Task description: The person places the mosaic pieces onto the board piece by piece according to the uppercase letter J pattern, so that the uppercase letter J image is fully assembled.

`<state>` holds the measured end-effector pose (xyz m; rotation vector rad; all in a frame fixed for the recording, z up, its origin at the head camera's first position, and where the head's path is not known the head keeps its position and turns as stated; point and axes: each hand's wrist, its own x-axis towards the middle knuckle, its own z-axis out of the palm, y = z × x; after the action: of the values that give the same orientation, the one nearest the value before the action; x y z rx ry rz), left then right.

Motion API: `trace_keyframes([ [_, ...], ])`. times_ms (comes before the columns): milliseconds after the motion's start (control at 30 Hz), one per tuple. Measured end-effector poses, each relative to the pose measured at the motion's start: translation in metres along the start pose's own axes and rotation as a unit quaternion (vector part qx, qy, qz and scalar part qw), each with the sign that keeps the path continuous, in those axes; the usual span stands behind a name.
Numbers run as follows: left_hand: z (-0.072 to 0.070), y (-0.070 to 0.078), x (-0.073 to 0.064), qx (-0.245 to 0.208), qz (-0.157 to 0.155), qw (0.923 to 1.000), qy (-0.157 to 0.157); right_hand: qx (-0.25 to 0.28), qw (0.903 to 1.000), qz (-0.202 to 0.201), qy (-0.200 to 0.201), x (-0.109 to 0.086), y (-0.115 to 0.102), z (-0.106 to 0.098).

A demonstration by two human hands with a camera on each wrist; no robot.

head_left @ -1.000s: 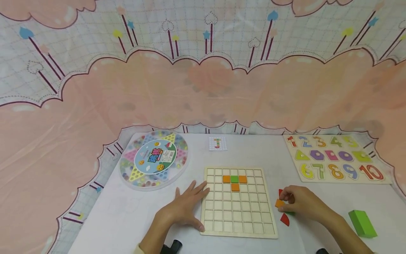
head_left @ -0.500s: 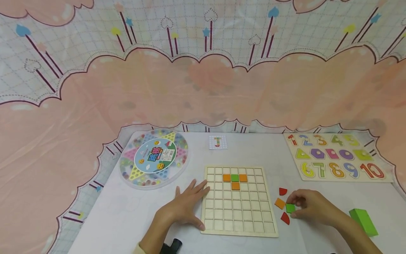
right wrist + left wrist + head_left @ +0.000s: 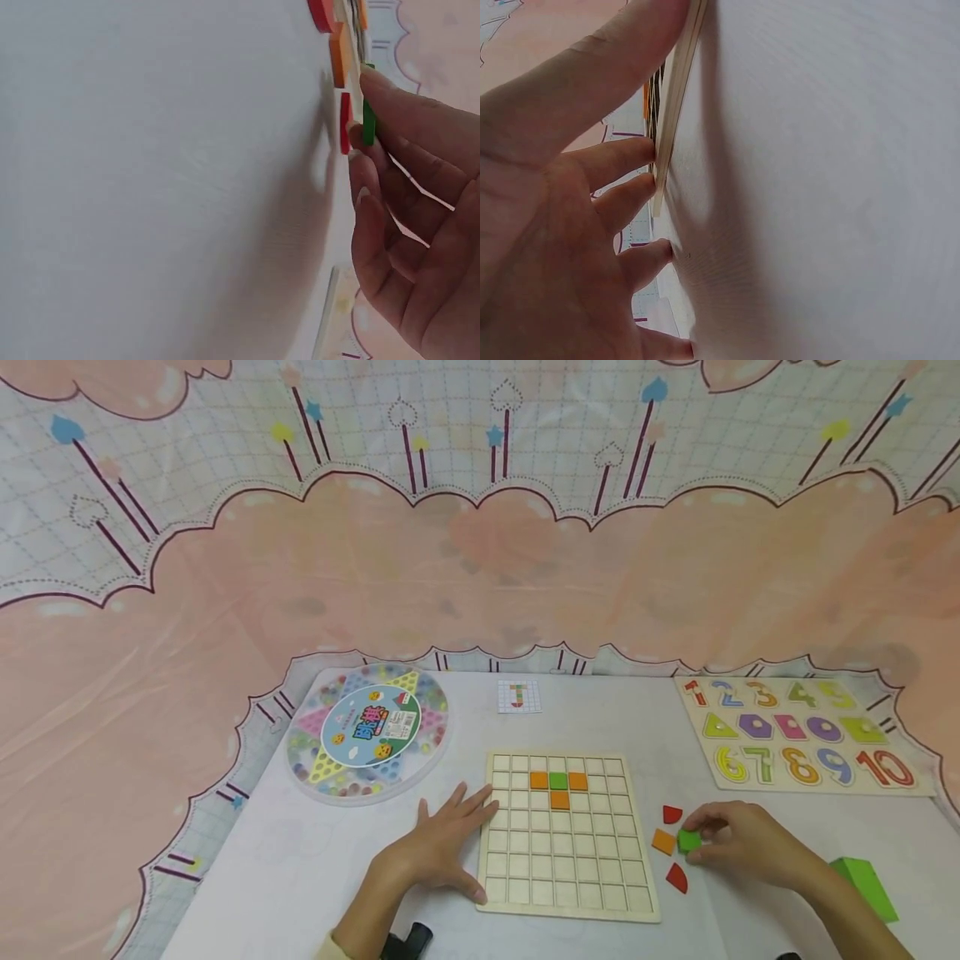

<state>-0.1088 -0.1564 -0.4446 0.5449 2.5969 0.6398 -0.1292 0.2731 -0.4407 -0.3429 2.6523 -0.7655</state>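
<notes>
In the head view, a wooden grid board (image 3: 566,860) lies mid-table, with three orange square tiles and a green one (image 3: 558,781) in its upper cells. My left hand (image 3: 431,852) rests at the board's left edge, fingers spread; the left wrist view shows the thumb and two fingertips touching the rim (image 3: 676,97). Right of the board, my right hand (image 3: 742,843) pinches a green square tile (image 3: 687,842) between thumb and fingers. In the right wrist view this green tile (image 3: 368,124) is held upright off the table. Beside it lie a loose orange tile (image 3: 663,841) and two red quarter-round pieces (image 3: 677,878).
A small card with a coloured pattern (image 3: 519,697) lies behind the board. A round Chinese checkers set (image 3: 367,731) stands back left, a number puzzle board (image 3: 817,768) back right. A green block (image 3: 866,889) is by my right forearm; a black object (image 3: 408,943) sits at the front.
My right hand has left the orange tile, moved slightly right to the green tile, and lifted it a little off the table. The left hand stays at the board's edge.
</notes>
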Motion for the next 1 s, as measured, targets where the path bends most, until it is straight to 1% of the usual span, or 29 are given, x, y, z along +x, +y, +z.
trace_keyframes([
  [100, 0.001, 0.001, 0.0, 0.0, 0.001, 1.0, 0.0, 0.015, 0.9999, -0.006, -0.002, 0.001, -0.002, -0.004],
  [300, 0.0, 0.001, 0.0, -0.001, 0.0, 1.0, -0.001, 0.069, 0.9969, -0.039, 0.005, 0.007, -0.014, -0.005],
  [467, 0.0, 0.0, 0.0, -0.002, 0.001, 1.0, -0.001, 0.103, 0.9938, -0.039, 0.015, 0.022, -0.031, 0.002],
  [567, 0.0, 0.0, 0.0, -0.001, 0.0, 1.0, -0.002, 0.118, 0.9921, -0.038, 0.013, 0.034, -0.043, 0.011],
  [800, -0.002, 0.0, 0.0, -0.003, 0.005, 1.0, -0.002, 0.124, 0.9917, -0.036, 0.001, 0.058, -0.08, 0.029],
  [867, -0.002, 0.0, 0.001, -0.003, 0.005, 1.0, -0.002, 0.123, 0.9911, -0.051, 0.002, 0.063, -0.088, 0.033],
  [1000, 0.0, 0.0, 0.001, -0.004, -0.001, 1.0, -0.003, 0.115, 0.9912, -0.065, 0.009, 0.07, -0.102, 0.038],
])
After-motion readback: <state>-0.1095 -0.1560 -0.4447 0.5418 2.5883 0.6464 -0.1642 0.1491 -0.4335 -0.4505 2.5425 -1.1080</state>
